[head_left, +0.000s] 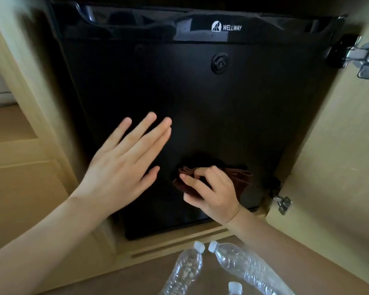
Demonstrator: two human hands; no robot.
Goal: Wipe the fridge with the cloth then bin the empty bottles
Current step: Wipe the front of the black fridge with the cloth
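The fridge (200,92) was a small black unit set in a pale wooden cabinet (339,156), its matte door closed, with a white WELLWAY logo (226,27) on the glossy top strip and a round lock (219,63) below it. The cloth (241,174), dark reddish-brown and bunched, sat low on the door, gripped by the curled fingers of the right hand (213,192). The left hand (124,165) lay open, fingers straight, at the door's left side. Clear, crumpled, white-capped bottles (185,271) lay on the floor (136,282) in front
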